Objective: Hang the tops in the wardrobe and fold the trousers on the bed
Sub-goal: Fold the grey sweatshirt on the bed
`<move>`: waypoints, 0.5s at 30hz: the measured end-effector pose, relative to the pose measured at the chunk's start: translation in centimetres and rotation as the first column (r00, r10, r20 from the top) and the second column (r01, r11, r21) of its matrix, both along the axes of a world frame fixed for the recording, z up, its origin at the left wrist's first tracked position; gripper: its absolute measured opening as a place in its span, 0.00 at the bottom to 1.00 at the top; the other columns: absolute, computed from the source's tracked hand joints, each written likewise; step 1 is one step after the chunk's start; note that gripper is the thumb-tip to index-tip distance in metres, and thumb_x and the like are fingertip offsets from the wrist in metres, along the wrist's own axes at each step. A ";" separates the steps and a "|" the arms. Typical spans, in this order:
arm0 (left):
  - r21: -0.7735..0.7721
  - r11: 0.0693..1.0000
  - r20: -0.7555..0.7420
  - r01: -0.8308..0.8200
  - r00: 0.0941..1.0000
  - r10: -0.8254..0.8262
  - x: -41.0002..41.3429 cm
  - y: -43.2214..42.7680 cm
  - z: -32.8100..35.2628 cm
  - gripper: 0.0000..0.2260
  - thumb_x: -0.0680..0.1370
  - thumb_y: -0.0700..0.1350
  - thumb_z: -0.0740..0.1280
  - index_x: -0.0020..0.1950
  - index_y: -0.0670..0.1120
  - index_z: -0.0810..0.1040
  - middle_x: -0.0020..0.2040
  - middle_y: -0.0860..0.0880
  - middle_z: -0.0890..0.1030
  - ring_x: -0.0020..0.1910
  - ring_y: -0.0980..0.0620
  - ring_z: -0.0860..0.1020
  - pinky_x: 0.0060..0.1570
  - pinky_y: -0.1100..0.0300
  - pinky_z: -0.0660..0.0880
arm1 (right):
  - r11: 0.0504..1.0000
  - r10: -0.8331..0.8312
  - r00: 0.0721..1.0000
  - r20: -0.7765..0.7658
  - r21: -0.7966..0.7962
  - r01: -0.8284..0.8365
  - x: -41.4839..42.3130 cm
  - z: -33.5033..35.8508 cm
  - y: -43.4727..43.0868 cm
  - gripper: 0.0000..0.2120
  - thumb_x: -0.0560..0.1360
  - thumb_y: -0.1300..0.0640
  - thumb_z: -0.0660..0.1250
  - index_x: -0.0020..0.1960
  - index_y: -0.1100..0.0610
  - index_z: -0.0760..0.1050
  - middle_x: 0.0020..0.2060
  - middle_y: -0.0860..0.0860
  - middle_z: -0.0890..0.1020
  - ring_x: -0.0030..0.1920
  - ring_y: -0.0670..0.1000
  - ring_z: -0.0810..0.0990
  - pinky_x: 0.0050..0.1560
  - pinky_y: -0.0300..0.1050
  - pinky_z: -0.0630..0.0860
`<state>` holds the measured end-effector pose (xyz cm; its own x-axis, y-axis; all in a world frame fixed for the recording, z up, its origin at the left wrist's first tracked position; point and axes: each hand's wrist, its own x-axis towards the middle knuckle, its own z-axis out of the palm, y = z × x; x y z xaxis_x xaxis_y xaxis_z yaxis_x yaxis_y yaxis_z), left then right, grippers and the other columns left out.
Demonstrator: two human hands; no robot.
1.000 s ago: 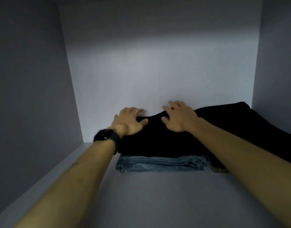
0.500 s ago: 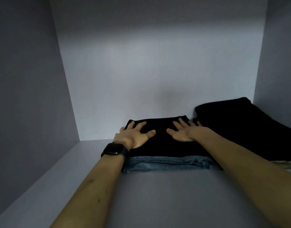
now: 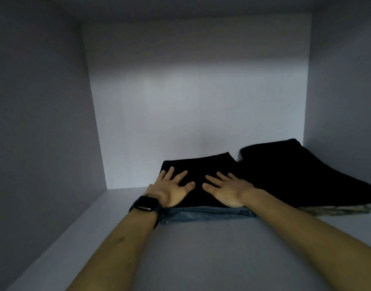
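The inside of a pale wardrobe compartment is seen from head height, dimly lit, with a brighter patch on the back panel (image 3: 197,112). Two bare forearms are stretched forward over the shelf (image 3: 201,253). Near the back of the shelf, a folded pair of black trousers (image 3: 201,164) is laid on top of a folded pair of blue jeans (image 3: 205,214), whose front edge shows beneath it. The left hand (image 3: 172,191) is spread flat on the left part of the black trousers, fingers straight and apart – nothing is gripped. The right hand (image 3: 227,191) is laid flat beside it on the same trousers, fingers likewise extended, with the two thumbs close but not touching. A dark smartwatch (image 3: 145,203) is worn on the left wrist, and a thin ring (image 3: 177,177) is seen on one finger of that hand. Just to the right, against the right wall, a second folded black garment (image 3: 295,171) is stacked on a pale, mottled greenish garment (image 3: 338,211) – only the front edge of the lower one is visible. Whether the two stacks touch cannot be told in the low light.
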<state>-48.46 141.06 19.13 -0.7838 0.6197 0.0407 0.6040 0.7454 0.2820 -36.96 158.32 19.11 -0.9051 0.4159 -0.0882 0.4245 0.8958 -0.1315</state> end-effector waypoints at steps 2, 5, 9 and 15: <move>-0.019 1.000 -0.036 -0.022 0.999 0.021 0.6 0.1 0.4 0.30 0.79 0.71 0.49 0.80 0.67 0.48 0.82 0.56 0.42 0.81 0.51 0.41 0.78 0.39 0.46 | 1.000 -0.013 0.999 -0.049 0.028 0.015 0.5 -0.1 -0.6 0.33 0.78 0.27 0.38 0.80 0.36 0.42 0.82 0.45 0.44 0.81 0.54 0.43 0.78 0.59 0.44; 0.002 0.997 -0.119 -0.073 0.990 0.073 2.6 -0.3 1.1 0.27 0.82 0.66 0.47 0.81 0.62 0.52 0.83 0.53 0.48 0.82 0.48 0.47 0.77 0.38 0.50 | 0.995 -0.043 0.993 -0.114 0.086 0.053 1.7 0.6 -1.6 0.31 0.81 0.32 0.40 0.81 0.40 0.49 0.81 0.52 0.55 0.79 0.58 0.55 0.76 0.60 0.55; -0.054 0.996 -0.155 -0.064 0.986 0.055 6.5 -3.2 2.1 0.26 0.83 0.62 0.52 0.81 0.57 0.59 0.81 0.51 0.58 0.79 0.47 0.60 0.76 0.45 0.60 | 0.994 0.001 0.994 -0.112 0.109 0.011 5.1 2.6 -2.8 0.27 0.84 0.40 0.47 0.78 0.49 0.64 0.72 0.55 0.72 0.66 0.58 0.74 0.61 0.50 0.73; 0.053 0.992 -0.244 -0.118 0.961 0.127 16.1 -11.4 1.3 0.26 0.81 0.60 0.60 0.79 0.61 0.61 0.78 0.54 0.66 0.75 0.48 0.66 0.73 0.49 0.65 | 0.960 0.277 0.927 -0.253 0.108 -0.258 13.6 3.7 -8.0 0.22 0.82 0.41 0.59 0.75 0.38 0.67 0.72 0.47 0.72 0.69 0.55 0.73 0.63 0.50 0.74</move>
<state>-32.41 129.62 20.45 -0.8165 0.5139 0.2632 0.5629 0.8099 0.1648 -23.36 150.32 22.77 -0.9701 0.1515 0.1895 0.1266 0.9824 -0.1373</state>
